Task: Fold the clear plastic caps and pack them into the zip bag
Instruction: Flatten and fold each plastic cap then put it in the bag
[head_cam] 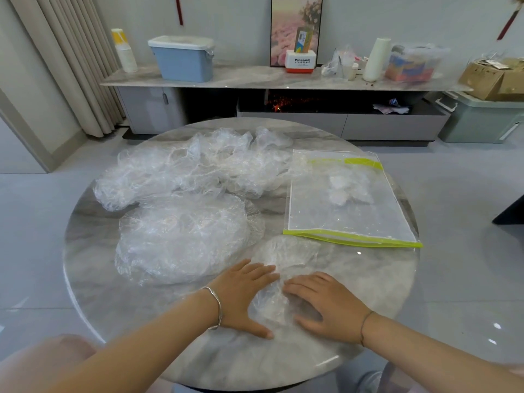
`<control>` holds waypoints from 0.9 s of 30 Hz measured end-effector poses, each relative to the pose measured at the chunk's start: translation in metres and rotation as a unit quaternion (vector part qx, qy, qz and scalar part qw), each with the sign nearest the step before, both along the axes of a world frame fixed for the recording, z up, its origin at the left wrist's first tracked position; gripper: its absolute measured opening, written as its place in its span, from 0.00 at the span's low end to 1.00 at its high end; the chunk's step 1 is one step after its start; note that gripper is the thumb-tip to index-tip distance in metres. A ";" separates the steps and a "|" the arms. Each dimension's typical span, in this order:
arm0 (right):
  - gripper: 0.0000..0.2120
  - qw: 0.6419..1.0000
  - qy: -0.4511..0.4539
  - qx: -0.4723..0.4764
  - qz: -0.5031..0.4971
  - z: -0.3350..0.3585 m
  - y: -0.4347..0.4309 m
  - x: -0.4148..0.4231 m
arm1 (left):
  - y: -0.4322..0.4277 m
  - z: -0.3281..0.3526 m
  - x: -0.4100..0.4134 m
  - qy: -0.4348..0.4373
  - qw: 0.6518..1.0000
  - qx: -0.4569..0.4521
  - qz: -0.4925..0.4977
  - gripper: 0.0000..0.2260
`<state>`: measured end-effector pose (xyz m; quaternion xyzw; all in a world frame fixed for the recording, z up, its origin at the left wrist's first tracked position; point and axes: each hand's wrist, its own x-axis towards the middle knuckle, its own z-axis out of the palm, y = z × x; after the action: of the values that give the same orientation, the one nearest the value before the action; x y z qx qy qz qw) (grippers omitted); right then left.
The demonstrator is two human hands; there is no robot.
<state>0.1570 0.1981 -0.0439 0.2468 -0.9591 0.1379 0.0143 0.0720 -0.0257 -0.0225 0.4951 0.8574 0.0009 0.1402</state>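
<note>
Grey-veined marble is forming the round tabletop (pixel 198 350) on which everything is lying. Both hands are resting flat, fingers stretched out and gripping nothing, on a crinkled clear plastic cap (pixel 283 259) near the front edge: the left hand (pixel 243 296), with a thin silver bangle (pixel 217 307) on its wrist, is pressing on the cap's left side, and the right hand (pixel 326 302) is pressing on its right side. A heap of loose clear plastic caps (pixel 184 194) is spreading across the left and far part of the table. To the right, a clear zip bag with lime-green edging (pixel 348 217) is lying flat, already holding a few folded caps (pixel 343 188) near its far end.
</note>
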 end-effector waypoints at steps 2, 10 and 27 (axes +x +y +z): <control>0.14 0.999 0.043 -0.016 -0.013 -0.002 -0.003 -0.005 | -0.001 -0.005 0.000 0.001 1.000 0.007 -0.004 0.52; 0.10 0.834 -0.146 -0.461 -0.266 0.016 -0.013 -0.016 | 0.006 -0.004 -0.011 -0.045 0.979 0.150 0.130 0.17; 0.19 0.965 0.114 -0.137 -0.193 0.007 -0.016 -0.025 | 0.020 -0.014 0.005 0.156 0.952 0.224 0.137 0.21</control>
<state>0.1324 0.1822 -0.0373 0.0673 -0.9524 0.2337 0.1840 0.0767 -0.0058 -0.0362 0.3858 0.9058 0.1351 -0.1116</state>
